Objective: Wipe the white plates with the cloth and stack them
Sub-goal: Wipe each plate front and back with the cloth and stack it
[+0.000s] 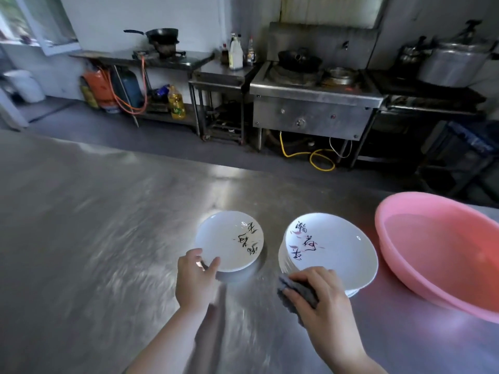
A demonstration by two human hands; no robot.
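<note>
- Since wiping needs one side steadying and the other rubbing, split between two plate positions on the steel bench (94, 211).
- Left hand (195, 276): grip pinching the near rim of a single white plate (229, 240), thumb on top, the plate's near edge seemingly raised off the bench; probably being set down or lifted as the separate pile.
- Just right of it, apart and not touching: stack of white plates (334, 249), top one face up with painted characters, placed within easy reach of both hands.
- Right hand (318, 292): grip curled round the grey cloth (297, 288), bunched at the stack's near edge, likely ready for the top plate.
- Far right: pink basin (442, 249) beside the stack, presumably for rinsing; contents unclear.
</note>
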